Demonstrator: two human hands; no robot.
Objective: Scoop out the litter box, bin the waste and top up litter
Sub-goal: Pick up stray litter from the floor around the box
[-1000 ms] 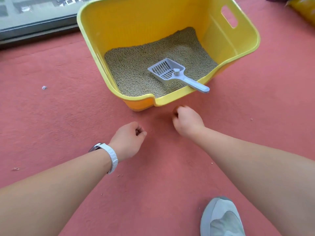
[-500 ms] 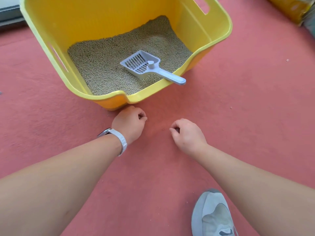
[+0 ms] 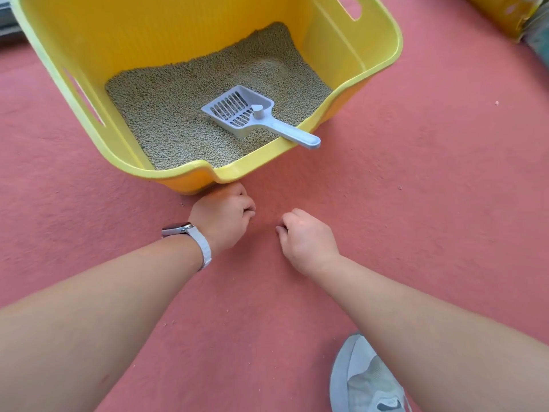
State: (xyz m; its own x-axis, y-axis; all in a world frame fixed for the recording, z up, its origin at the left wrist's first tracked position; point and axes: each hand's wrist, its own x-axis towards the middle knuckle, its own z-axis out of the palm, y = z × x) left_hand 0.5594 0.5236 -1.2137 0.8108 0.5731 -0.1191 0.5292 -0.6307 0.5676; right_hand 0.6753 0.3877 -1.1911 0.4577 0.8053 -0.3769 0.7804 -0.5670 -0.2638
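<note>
Litter box (image 3: 383,46), yellow, sits on red floor (image 3: 445,203), taken here as landmark; since a second ago it fills more of the view and both hands have swapped depth: left hand (image 3: 221,217) has come forward until it lies just beside the box's near corner, under the dipped lip, maybe touching it, cannot tell; right hand (image 3: 307,239) has dropped back from the box, now near but apart from it; both hands fingers curled under, knuckles up, nothing visibly held; whether either pinches stray grains cannot tell; white watch (image 3: 190,236) on left wrist.

Scoop (image 3: 237,110), pale grey, slotted, lies inside the box on the litter (image 3: 178,114), blade flat on the grains, handle resting over the near-right rim and sticking out past it; untouched; no clumps plainly visible in the litter.

Judgement: scooping not started; person closing in on box; right hand is the nearer to the scoop handle, likely next reach; grey shoe (image 3: 365,379) well short of the box, near side; yellow bag (image 3: 505,13) beyond the box's far-right corner, possibly refill litter.
</note>
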